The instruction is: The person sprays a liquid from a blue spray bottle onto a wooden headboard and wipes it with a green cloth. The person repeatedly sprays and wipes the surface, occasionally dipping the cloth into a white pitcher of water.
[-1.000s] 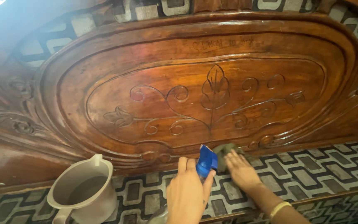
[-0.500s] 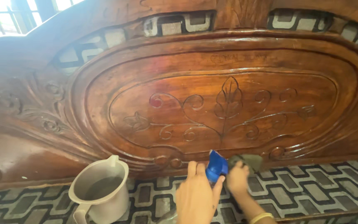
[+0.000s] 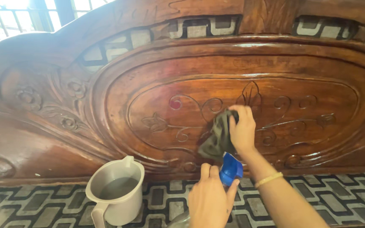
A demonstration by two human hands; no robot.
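My right hand [image 3: 242, 128] presses a dark grey-green cloth [image 3: 217, 137] against the carved middle of a glossy brown wooden headboard [image 3: 317, 63], over the leaf-and-scroll carving. A yellow band sits on that wrist. Below it, my left hand [image 3: 210, 198] grips a clear spray bottle with a blue trigger head [image 3: 230, 169], held upright near the headboard's lower edge. Most of the bottle's body is hidden behind the hand.
A grey plastic jug [image 3: 115, 195] holding water stands on the bed at lower left. The bed cover [image 3: 39, 207] has a black, grey and white geometric pattern. A barred window [image 3: 17, 17] shows at the upper left, behind the headboard.
My right hand lifted the cloth from the headboard's bottom edge up onto the carved centre panel. The view shifted right and up. My left hand kept hold of the spray bottle.
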